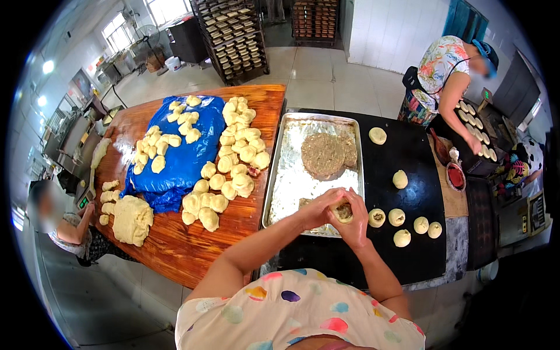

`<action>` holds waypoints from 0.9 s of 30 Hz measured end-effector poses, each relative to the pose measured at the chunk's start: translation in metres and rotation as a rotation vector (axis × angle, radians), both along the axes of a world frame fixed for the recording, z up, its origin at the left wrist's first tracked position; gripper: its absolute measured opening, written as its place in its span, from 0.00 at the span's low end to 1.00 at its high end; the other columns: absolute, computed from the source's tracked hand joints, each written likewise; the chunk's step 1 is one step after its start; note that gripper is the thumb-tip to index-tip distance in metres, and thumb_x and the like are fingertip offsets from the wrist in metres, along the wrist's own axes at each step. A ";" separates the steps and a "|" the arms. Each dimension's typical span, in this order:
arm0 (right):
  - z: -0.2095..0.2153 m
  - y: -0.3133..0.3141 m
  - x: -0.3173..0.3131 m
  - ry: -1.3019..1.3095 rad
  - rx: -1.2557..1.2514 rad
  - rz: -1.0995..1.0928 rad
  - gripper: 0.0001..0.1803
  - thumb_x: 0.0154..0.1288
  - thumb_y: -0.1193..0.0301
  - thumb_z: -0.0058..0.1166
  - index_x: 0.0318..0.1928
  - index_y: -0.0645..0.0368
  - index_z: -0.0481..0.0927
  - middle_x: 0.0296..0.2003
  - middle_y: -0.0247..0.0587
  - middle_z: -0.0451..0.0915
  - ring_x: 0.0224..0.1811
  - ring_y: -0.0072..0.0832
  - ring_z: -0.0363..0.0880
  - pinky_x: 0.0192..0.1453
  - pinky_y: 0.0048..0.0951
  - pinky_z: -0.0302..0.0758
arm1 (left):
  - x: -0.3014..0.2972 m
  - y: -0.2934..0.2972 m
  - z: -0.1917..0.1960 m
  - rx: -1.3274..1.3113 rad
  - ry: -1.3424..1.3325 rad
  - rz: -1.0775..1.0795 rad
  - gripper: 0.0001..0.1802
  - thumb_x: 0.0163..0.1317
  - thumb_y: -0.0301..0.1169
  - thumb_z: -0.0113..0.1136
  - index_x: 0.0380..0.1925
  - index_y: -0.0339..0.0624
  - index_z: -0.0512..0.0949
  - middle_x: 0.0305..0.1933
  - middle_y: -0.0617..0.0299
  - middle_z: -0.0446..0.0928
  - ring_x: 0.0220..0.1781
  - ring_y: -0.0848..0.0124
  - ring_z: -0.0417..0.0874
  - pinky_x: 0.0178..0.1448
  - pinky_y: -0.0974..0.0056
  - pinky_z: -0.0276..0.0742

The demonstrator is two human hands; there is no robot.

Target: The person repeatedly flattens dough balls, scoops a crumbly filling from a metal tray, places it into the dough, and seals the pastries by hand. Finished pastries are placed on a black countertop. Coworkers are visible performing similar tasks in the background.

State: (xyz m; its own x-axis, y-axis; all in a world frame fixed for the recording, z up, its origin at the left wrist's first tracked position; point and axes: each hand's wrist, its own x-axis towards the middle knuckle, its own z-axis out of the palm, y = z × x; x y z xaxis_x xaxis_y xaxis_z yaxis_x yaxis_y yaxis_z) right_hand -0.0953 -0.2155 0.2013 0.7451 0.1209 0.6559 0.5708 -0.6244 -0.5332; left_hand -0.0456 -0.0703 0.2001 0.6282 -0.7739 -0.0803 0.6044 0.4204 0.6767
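Over the near edge of a metal tray [289, 157], both my hands cup a piece of dough [343, 213] with brown filling showing in its open top. My left hand [318, 210] closes round its left side, and my right hand [353, 224] wraps the other side. A big brown mound of filling [324, 154] sits in the tray, with a smaller bit partly hidden behind my left hand. To the right, several filled dough balls [396, 217] rest on the black tabletop [379, 169]; some, like the bun [377, 218] nearest my right hand, show filling on top.
Left, a wooden table [175, 251] bears many dough pieces [242, 146], a blue plastic sheet [178, 163] and a dough slab [133, 220]. One person [434, 76] works at the right, another [70, 224] at the far left. A loaded rack [230, 41] stands behind.
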 end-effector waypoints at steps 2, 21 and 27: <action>-0.002 0.002 -0.004 0.083 0.070 -0.013 0.51 0.44 0.71 0.74 0.69 0.60 0.59 0.54 0.50 0.76 0.60 0.46 0.73 0.67 0.40 0.69 | -0.016 -0.008 -0.002 0.074 -0.005 0.096 0.26 0.72 0.50 0.48 0.61 0.46 0.65 0.57 0.63 0.72 0.58 0.72 0.76 0.59 0.62 0.75; 0.010 -0.012 -0.024 0.369 0.214 0.165 0.46 0.48 0.69 0.72 0.68 0.58 0.63 0.52 0.44 0.78 0.60 0.37 0.75 0.65 0.34 0.70 | -0.029 -0.001 -0.002 0.330 0.000 -0.009 0.25 0.74 0.48 0.43 0.61 0.43 0.64 0.58 0.59 0.74 0.56 0.65 0.80 0.59 0.58 0.78; 0.004 -0.009 -0.032 0.200 0.257 0.080 0.32 0.46 0.74 0.66 0.57 0.59 0.76 0.48 0.45 0.81 0.51 0.38 0.80 0.57 0.34 0.75 | -0.033 -0.003 0.011 0.563 -0.313 -0.125 0.35 0.74 0.54 0.38 0.72 0.43 0.50 0.67 0.58 0.65 0.64 0.66 0.73 0.66 0.59 0.71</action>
